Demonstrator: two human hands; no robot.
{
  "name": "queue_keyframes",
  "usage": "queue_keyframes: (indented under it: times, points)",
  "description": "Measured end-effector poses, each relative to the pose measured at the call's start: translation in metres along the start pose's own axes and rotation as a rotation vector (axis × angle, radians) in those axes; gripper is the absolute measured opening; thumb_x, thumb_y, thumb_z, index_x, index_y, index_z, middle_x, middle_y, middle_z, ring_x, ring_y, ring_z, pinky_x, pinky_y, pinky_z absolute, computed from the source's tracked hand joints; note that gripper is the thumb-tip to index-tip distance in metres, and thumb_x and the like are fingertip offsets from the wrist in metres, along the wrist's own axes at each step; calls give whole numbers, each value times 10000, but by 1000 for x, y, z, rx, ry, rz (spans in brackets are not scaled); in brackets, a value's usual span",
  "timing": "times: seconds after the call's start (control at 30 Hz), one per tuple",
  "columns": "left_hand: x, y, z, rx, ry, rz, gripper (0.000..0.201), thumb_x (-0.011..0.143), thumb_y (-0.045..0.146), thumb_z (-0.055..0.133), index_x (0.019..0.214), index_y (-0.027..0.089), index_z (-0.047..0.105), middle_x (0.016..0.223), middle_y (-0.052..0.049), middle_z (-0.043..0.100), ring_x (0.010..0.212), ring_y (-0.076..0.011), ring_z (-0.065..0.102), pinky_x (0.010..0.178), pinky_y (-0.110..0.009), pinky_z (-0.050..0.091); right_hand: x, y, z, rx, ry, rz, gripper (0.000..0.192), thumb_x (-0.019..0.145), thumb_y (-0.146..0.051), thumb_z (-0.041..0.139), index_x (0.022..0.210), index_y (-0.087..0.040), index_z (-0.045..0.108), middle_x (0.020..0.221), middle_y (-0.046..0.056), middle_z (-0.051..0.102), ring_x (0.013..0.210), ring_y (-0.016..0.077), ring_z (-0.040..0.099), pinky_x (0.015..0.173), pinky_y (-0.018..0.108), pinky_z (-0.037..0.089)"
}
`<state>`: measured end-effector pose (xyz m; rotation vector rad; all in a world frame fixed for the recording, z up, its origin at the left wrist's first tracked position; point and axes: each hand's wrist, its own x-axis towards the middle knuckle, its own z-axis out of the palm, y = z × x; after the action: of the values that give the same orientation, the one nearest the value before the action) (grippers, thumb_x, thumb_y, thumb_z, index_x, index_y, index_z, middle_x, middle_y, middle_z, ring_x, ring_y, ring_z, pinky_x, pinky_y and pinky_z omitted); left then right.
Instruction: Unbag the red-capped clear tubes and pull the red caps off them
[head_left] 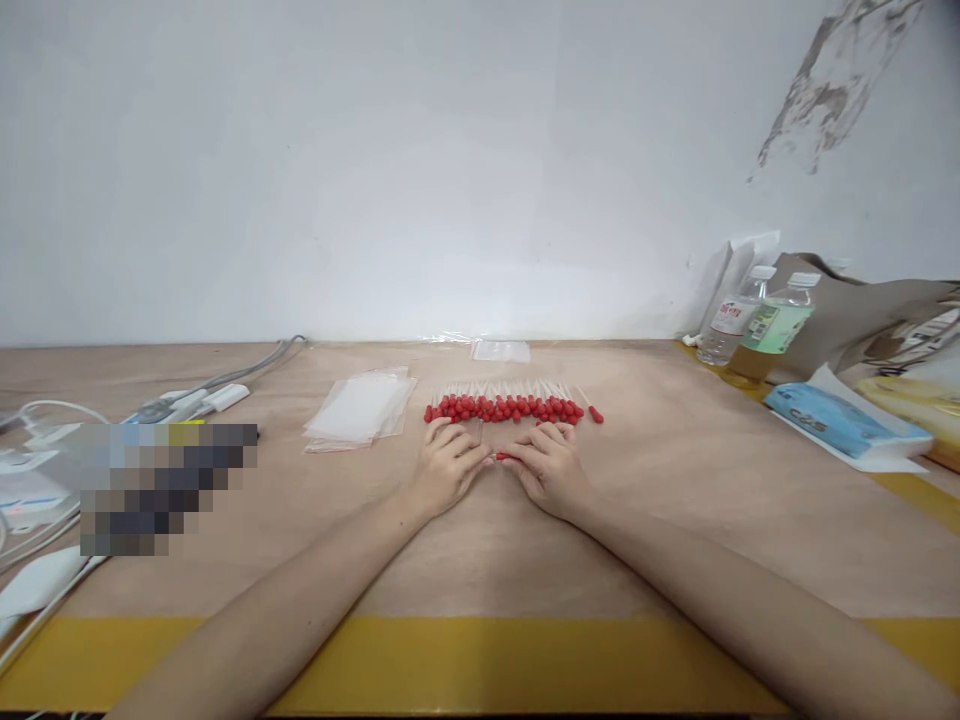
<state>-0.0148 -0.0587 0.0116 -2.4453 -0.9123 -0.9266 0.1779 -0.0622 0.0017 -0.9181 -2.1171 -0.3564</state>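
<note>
A row of several thin white sticks with red bulb ends (504, 405) lies across the brown table (675, 480), with one stick (592, 410) a little apart at its right end. Just in front of the row, my left hand (446, 465) and my right hand (550, 465) rest side by side on the table, fingertips nearly touching. Between them shows the red end of one stick (501, 456); both hands pinch it at their fingertips. A stack of clear plastic bags (361, 408) lies to the left of the row.
Another clear bag (500, 350) lies by the wall. Two water bottles (754, 318), brown paper bags (862, 310) and a blue tissue pack (832, 420) stand at the right. Cables and white adapters (191, 400) crowd the left. A yellow band (480, 655) edges the table's front.
</note>
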Motion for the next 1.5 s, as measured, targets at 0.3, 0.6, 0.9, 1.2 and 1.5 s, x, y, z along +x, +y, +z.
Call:
queue_keyframes:
  times: [0.3,0.6,0.9,1.2,1.5]
  points:
    - [3,6,-2,152,-51,86,186,851,242,419,792,190,588,647,-10,555,705,-150,474,891,-390,311,3,0,3,-28,21,-135,185,834,-305,495,933,-225,630,715,5,653,704,123,496,825,343,242]
    - [5,8,-9,165,-120,93,242,861,227,393,686,179,554,596,1,532,661,-140,451,865,-379,307,1,0,-2,-111,-11,-203,209,848,-273,451,735,-202,612,537,-15,550,626,110,438,875,357,206]
    - [2,8,-10,126,-71,154,214,853,219,428,690,177,560,589,14,541,657,-128,444,883,-395,280,-2,-2,-7,-17,-13,-179,199,836,-272,467,711,-196,602,563,-28,595,622,99,467,877,380,185]
    - [-2,5,-3,129,-46,209,172,849,240,460,730,165,560,612,5,543,636,-128,438,670,-295,311,-5,5,-14,57,-57,-193,196,834,-283,473,726,-195,611,578,-26,612,654,106,485,887,381,180]
    - [-6,0,-9,119,-52,144,219,872,224,402,718,161,544,602,-3,517,602,-129,453,606,-283,309,-7,18,-23,192,-192,-50,269,846,-318,445,701,-205,640,566,-1,587,667,123,490,836,370,233]
